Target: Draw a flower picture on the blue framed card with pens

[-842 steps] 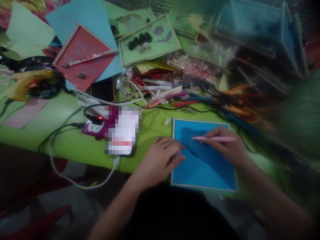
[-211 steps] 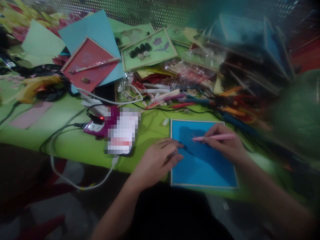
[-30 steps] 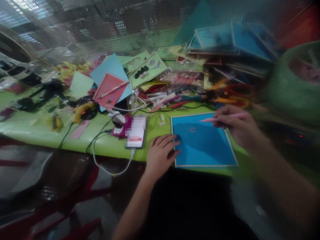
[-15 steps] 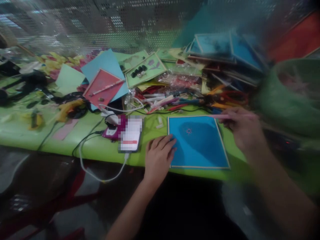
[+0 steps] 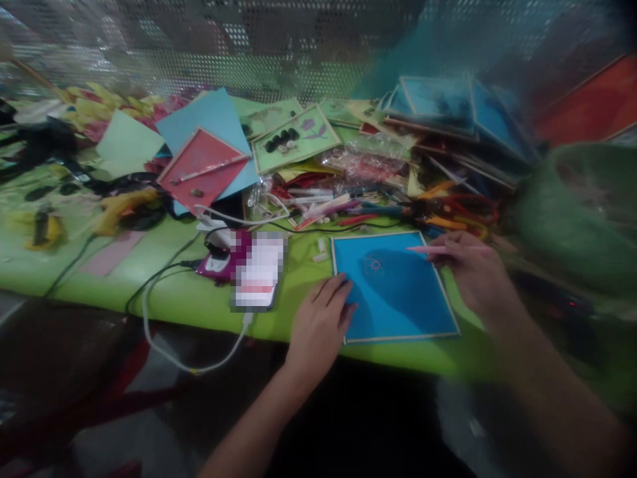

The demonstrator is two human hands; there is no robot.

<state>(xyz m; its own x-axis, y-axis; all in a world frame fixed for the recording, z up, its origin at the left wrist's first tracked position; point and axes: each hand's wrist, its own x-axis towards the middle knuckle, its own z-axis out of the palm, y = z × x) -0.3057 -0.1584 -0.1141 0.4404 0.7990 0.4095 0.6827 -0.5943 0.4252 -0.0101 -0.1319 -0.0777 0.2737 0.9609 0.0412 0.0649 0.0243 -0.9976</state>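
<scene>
A blue square board (image 5: 398,305) with a pale narrow frame lies flat at the table's front edge. A small pinkish sun-like mark (image 5: 375,265) shows on its upper left part. My left hand (image 5: 321,315) rests over the board's left edge, fingers stretched out and holding nothing. Above the board's right edge, my right hand (image 5: 470,269) grips a slim pink pen (image 5: 423,250), its tip pointing left over the blue surface. I cannot tell whether the tip touches the board. Two short white pieces (image 5: 320,250) lie just left of the board's upper corner.
Left of the board lie a phone (image 5: 261,269) with a white cable and a purple power socket (image 5: 213,265). Behind are a red framed board (image 5: 206,176), a green one with black stones (image 5: 298,143), and stacked blue boards (image 5: 432,96). A green bucket (image 5: 572,219) stands at right.
My right hand has moved slightly left and down, bringing the pen tip further over the blue board. My left hand stays at the board's left edge. The view has shifted a little.
</scene>
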